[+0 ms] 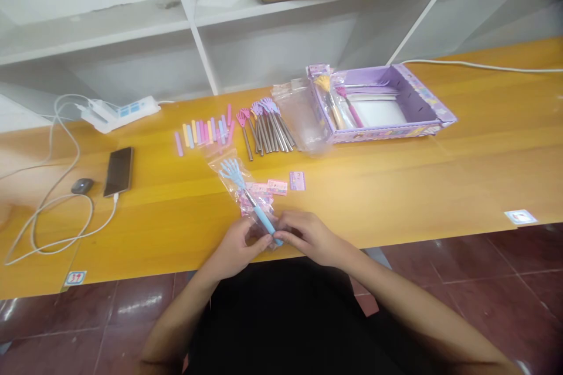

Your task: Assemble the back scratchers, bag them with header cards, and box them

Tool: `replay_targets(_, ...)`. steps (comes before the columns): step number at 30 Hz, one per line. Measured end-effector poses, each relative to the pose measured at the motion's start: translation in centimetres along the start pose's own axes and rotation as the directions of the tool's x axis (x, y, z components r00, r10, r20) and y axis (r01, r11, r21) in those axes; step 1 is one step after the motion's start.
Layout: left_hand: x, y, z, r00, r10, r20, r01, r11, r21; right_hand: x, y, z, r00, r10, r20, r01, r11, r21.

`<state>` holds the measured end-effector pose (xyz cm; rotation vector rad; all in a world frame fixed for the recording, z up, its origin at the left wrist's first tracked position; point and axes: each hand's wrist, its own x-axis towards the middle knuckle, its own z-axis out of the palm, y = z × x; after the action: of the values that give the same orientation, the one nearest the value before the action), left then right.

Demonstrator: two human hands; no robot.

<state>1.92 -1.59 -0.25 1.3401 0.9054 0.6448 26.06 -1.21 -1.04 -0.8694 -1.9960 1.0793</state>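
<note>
Since only the head view is given, all notes come from it. Left hand (pixel 240 246) and right hand (pixel 310 237) both grasping: thumbs and fingers pinch the near end of a see-through bag (pixel 247 174) with a blue back scratcher (pixel 252 200) inside, right at the handle's end. Key relation: scratcher's long axis slants, claw far and to the left, handle end near and to the right, between the two hands. Claw points away from the person, out past the left hand, so left is the nearer one to it; handle tip sits about at the right thumb. Can't tell if the bag is sealed. Its far part overlaps some pink cards (pixel 277 188); contact with the bench (pixel 396 187) unclear. One purple card (pixel 297 181) just right of those. Beyond the claw: row of coloured tubes (pixel 206 132), then rightward a bunch of loose back scratchers (pixel 269 130), claws pointing away. Next along, flat bags (pixel 303 120) up against a purple box (pixel 387 131), touching or not, can't tell. Box's left side holds a yellow scratcher (pixel 333 104) and a pink scratcher (pixel 352 110). Phone (pixel 118 171) off left, well apart from both hands.
</note>
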Motion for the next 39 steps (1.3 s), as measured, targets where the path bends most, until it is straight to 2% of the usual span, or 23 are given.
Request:
replay_targets(12,-0.3,-0.6,0.1,0.999,-0.014,-0.042,0.016,0.999,0.046,0.0,0.1,0.1,0.999,-0.041,-0.011,0.04,0.997,-0.064)
replay_targets(18,-0.2,-0.7,0.1,0.998,-0.01,-0.056,0.014,0.997,0.073,0.0,-0.2,0.0,1.0,0.023,-0.001,-0.023,1.0,-0.017)
replay_targets(24,-0.2,0.0,0.0,0.999,0.001,-0.033,-0.001,1.0,0.005,-0.1,-0.8,-0.2,0.993,0.112,0.042,-0.117,0.987,0.115)
replay_targets(26,-0.4,0.3,-0.2,1.0,0.004,0.016,-0.004,1.0,0.015,-0.2,-0.8,-0.4,0.989,0.14,0.041,-0.145,0.978,0.147)
replay_targets(30,-0.8,0.4,-0.5,0.982,-0.03,0.186,0.017,0.997,0.072,-0.3,-0.6,-0.5,0.979,0.204,-0.003,-0.196,0.942,0.271)
replay_targets(32,-0.8,0.5,-0.7,0.952,-0.05,0.301,0.004,0.989,0.15,-0.3,-0.6,-0.3,0.974,0.228,0.004,-0.211,0.895,0.394)
replay_targets(35,-0.6,1.0,-1.0,0.882,-0.057,0.467,-0.074,0.963,0.258,-0.4,-0.8,0.4,0.956,0.288,0.049,-0.272,0.814,0.514)
replay_targets(37,-0.5,1.6,-1.3,0.877,-0.06,0.477,-0.099,0.949,0.301,-0.6,-1.0,0.9,0.944,0.322,0.073,-0.313,0.803,0.508)
replay_targets(39,-0.5,2.2,-1.6,0.94,-0.045,0.338,-0.094,0.919,0.384,-0.8,-1.3,1.3,0.95,0.306,0.066,-0.304,0.852,0.426)
